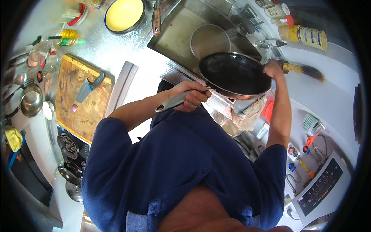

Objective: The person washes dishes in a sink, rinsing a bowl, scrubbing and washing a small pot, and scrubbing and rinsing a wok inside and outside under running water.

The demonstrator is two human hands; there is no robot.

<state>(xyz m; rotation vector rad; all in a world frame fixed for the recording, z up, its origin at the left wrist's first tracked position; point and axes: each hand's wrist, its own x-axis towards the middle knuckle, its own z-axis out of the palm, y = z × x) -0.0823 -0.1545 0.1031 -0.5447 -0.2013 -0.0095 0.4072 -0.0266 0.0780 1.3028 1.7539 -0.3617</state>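
My left hand [189, 97] is closed around the grey handle [174, 101] of a black-lined frying pan [234, 75]. The pan is held up over the front edge of a stainless-steel sink [174, 37], its dark inside facing up. At the pan's far right rim, my right hand [273, 70] is closed and appears to grip the edge; its fingertips are partly hidden. Just beyond that hand is a bristle brush [303, 71] with a dark tip. Inside the sink sits a round, metal-rimmed vessel [210, 40], and a faucet [242, 29] runs water towards it.
A knife [90, 87] and a small purple piece [74, 108] lie on a wooden cutting board [65, 110] at left. A yellow bowl [124, 16] stands on the counter. Below the board is a gas stove [68, 145]. Jars [311, 37] line the right ledge; a cloth [250, 113] hangs below the pan.
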